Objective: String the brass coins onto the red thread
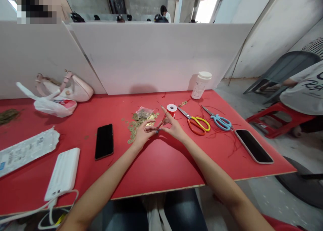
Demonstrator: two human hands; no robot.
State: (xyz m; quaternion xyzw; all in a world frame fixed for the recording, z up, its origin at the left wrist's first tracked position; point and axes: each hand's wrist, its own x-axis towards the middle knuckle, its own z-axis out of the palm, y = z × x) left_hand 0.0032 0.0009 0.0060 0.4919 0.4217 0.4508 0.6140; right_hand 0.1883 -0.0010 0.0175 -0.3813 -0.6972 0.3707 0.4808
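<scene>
Above a red table, the left hand pinches a thin red cord that crosses the right hand's fingers; I cannot tell whether the right hand grips it. Beside the left hand, coins lie heaped against a clear plastic bag, its contents unclear. Behind, a lidded white cup hides its contents; far left, a white carrier bag holds something reddish.
</scene>
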